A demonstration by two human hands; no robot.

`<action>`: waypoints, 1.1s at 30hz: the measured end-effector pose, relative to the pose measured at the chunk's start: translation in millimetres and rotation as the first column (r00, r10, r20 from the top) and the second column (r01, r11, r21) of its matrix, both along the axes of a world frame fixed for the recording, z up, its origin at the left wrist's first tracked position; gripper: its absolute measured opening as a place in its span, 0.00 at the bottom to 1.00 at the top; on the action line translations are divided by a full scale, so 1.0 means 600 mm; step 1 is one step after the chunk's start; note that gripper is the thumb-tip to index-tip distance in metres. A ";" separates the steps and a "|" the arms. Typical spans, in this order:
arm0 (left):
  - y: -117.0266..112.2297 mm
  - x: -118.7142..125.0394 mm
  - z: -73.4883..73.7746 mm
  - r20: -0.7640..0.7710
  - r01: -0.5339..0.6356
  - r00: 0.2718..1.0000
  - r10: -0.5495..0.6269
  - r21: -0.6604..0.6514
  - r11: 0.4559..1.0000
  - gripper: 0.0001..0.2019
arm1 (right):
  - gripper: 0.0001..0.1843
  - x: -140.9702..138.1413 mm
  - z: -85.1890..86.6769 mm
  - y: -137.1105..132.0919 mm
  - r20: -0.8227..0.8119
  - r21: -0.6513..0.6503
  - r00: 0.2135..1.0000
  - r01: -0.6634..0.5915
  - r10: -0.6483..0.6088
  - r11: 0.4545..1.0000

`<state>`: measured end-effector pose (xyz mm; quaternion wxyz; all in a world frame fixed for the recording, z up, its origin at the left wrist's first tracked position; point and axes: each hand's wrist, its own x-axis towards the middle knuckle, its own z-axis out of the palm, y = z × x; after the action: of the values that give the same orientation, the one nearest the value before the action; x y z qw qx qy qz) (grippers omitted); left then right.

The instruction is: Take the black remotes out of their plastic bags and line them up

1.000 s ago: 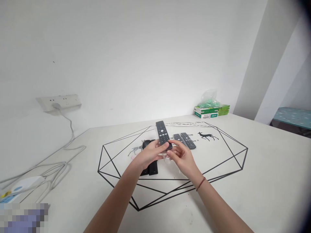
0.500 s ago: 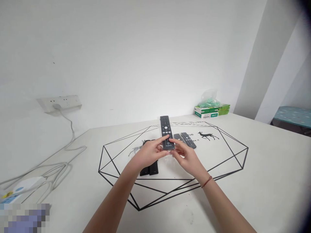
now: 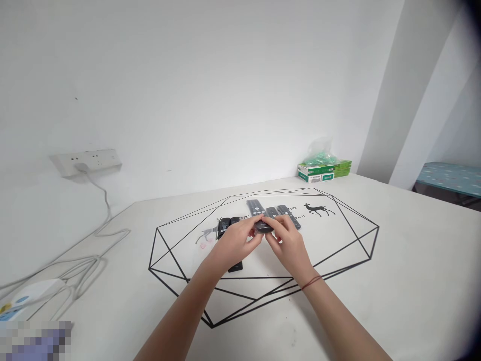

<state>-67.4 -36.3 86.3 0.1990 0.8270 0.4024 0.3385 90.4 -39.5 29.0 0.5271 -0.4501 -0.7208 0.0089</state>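
A black remote control (image 3: 255, 206) with pale buttons is held by its near end between my two hands, its near end tilted toward me. My left hand (image 3: 238, 239) grips it from the left with thumb and fingers. From the right, my right hand (image 3: 287, 243) closes on the same end, fingertips on top and thumb below. Just beyond my right fingers lie two smaller black remotes, a nearer one (image 3: 272, 211) and an outer one (image 3: 288, 215). Partly covered by my left hand are two dark remotes, one on the left (image 3: 224, 224) and one beside it (image 3: 235, 219).
Green and white boxes (image 3: 315, 173) with a clear plastic bag (image 3: 321, 153) stand at the back right. A thin clear wrapper (image 3: 204, 245) lies left of my left hand. Cables (image 3: 86, 265) run from a wall socket (image 3: 88, 163) to a white power strip (image 3: 32, 296).
The held remote has tipped from nearly upright in view to a foreshortened angle, with its near end toward me. My fingers have closed over that end. The view has shifted slightly.
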 end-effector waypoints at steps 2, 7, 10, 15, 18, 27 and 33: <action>0.004 -0.004 0.000 -0.011 0.018 1.000 -0.018 0.007 1.000 0.20 | 0.21 0.004 -0.002 0.001 0.040 -0.017 0.999 0.007 -0.007 1.000; 0.010 -0.012 -0.005 -0.018 -0.067 0.998 0.066 -0.017 0.998 0.19 | 0.22 0.007 -0.008 0.005 0.051 -0.104 0.999 -0.002 0.007 0.995; 0.010 -0.009 -0.013 -0.031 -0.099 0.995 0.095 -0.183 0.978 0.21 | 0.23 0.004 -0.009 0.006 -0.011 -0.195 0.999 -0.052 0.050 0.980; 0.026 -0.006 -0.026 0.329 0.069 0.941 0.084 -0.427 0.901 0.19 | 0.23 0.002 -0.004 0.005 -0.245 -0.298 0.958 -0.221 0.150 0.929; 0.039 -0.010 -0.032 0.501 0.172 0.852 0.151 -0.541 0.823 0.17 | 0.21 0.005 0.000 0.005 -0.365 -0.325 0.908 -0.332 0.207 0.885; 0.033 0.021 -0.056 0.511 0.066 0.835 0.203 -0.459 0.886 0.18 | 0.20 0.002 -0.005 0.027 -0.742 -0.293 0.652 -0.526 0.157 0.799; 0.000 -0.027 -0.064 0.293 -0.141 0.916 0.274 -0.404 0.904 0.21 | 0.30 0.124 -0.031 0.085 -0.767 -0.339 0.630 -0.240 -0.120 0.910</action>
<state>-83.8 -36.2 47.7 0.3822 0.6535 0.5058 0.4136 164.9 11.4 10.5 0.6771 -0.4771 -0.4205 0.3702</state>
